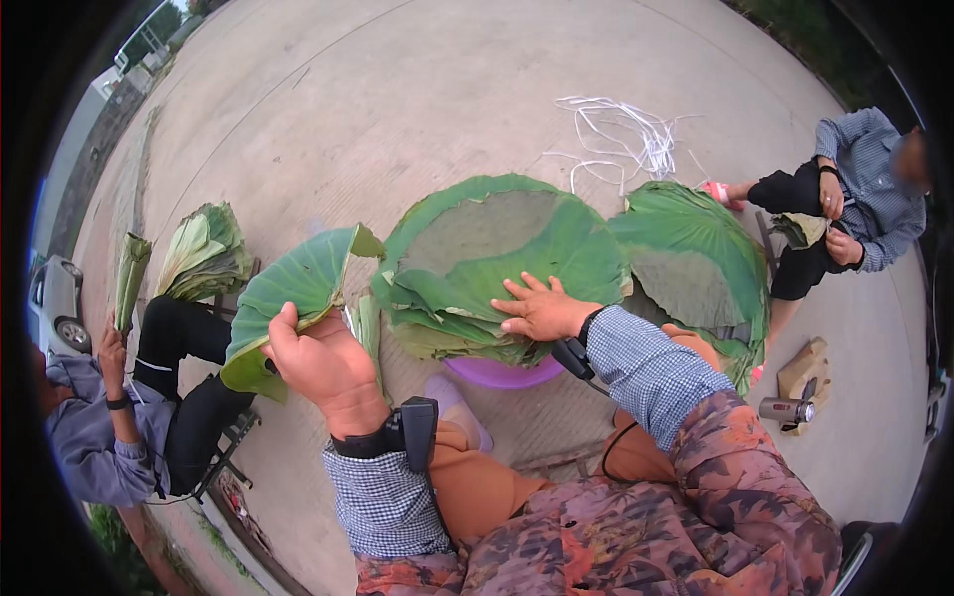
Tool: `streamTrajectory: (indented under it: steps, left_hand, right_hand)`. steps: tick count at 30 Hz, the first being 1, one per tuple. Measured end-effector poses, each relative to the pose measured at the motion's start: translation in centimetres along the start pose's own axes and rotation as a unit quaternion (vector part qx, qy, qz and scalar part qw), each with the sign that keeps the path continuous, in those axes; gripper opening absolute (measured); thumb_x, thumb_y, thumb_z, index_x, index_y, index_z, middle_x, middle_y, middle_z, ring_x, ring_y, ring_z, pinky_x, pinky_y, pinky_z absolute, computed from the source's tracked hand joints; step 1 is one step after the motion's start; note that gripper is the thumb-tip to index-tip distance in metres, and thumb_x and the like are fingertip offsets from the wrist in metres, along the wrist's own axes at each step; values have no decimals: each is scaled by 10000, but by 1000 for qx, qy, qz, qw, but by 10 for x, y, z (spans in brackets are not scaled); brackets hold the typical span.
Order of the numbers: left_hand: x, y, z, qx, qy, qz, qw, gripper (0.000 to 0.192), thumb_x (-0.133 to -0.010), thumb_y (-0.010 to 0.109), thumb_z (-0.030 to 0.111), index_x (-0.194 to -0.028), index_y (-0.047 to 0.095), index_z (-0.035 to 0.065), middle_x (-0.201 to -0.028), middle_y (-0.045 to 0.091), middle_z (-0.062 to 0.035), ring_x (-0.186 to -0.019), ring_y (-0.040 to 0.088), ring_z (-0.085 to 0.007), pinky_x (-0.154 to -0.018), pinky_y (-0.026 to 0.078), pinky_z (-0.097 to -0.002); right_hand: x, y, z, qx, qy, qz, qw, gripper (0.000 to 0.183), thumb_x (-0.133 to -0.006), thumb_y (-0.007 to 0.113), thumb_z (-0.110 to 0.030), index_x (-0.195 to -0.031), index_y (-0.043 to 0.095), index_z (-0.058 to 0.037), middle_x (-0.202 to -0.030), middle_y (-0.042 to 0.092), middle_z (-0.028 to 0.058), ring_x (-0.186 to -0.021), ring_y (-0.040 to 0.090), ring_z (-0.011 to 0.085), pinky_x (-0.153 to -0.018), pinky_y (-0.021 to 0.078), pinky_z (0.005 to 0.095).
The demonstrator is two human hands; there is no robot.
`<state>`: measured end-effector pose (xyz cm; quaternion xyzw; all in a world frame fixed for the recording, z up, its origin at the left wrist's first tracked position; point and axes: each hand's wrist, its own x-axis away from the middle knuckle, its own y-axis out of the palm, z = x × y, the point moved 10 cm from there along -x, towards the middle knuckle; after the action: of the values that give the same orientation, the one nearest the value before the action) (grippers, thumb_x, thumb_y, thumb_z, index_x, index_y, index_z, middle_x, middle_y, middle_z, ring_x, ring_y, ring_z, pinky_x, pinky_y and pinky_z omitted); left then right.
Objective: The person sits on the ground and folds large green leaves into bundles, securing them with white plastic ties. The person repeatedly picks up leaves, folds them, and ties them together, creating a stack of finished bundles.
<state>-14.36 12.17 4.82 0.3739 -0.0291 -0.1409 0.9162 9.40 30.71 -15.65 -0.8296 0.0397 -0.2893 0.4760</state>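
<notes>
My left hand [328, 357] grips the rim of a folded green lotus leaf [291, 276], its thumb on the near side. My right hand [540, 307] rests with spread fingers on the near part of a thick stack of lotus leaves [566, 238], holding nothing. Under that stack shows the edge of a purple plastic basin [507, 372]. Against the stack's right side lies another pile of lotus leaves [700, 216]. A narrow pale green leaf bundle [367, 331] is partly hidden behind my left hand.
A tangle of white ties [648, 141] lies on the concrete ahead. At left a seated person [104, 425] holds a rolled leaf bundle [132, 272], near a fanned leaf pile [209, 249]. Another seated person [872, 186] handles a leaf bundle at right, beyond a metal flask [786, 410] and brown paper bag [809, 372].
</notes>
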Motion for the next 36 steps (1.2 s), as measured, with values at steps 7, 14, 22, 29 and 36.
streamTrajectory:
  steps: [7,14,22,29,36]
  left_hand:
    - [26,40,-44,92,-137,-65,984,387,-919,462,21,-1302,520,30,-1276,596,-100,-1187,589,-277,-1033,474,-484]
    - [106,98,-110,93,-307,-175,931,512,-877,465,-46,-1381,481,44,-1368,574,-123,-1278,559,-284,-1096,447,-478]
    - [96,91,-149,10,-322,-141,936,405,-918,483,-30,-1318,500,29,-1264,620,-122,-1162,622,-276,-1005,521,-422]
    - [101,101,-160,62,-339,-167,924,328,-963,545,27,-1291,531,13,-1324,620,-127,-1204,617,-272,-1040,515,-457]
    - [169,127,-181,-52,-425,-245,870,372,-994,608,74,-1356,523,83,-1328,626,-86,-1225,615,-256,-1014,525,-486]
  right_hand:
    - [43,-105,-51,-353,-133,203,903,516,-1071,487,-425,-1390,586,-32,-1398,602,173,-1290,574,304,-1084,447,442]
    - [90,-131,-67,-801,-206,133,546,488,-1082,495,-379,-1410,500,-17,-1318,630,111,-1236,598,225,-1074,470,404]
    - [122,-148,5,-805,-162,262,506,287,-1045,538,-122,-1304,563,-2,-1297,647,105,-1172,633,212,-1028,521,424]
    - [132,-148,28,-815,-179,264,484,302,-1043,560,-144,-1320,558,-24,-1318,638,95,-1194,627,216,-1035,520,439]
    - [133,-136,17,-800,-134,276,516,282,-1059,520,-151,-1288,562,8,-1246,656,86,-1106,646,198,-995,520,403]
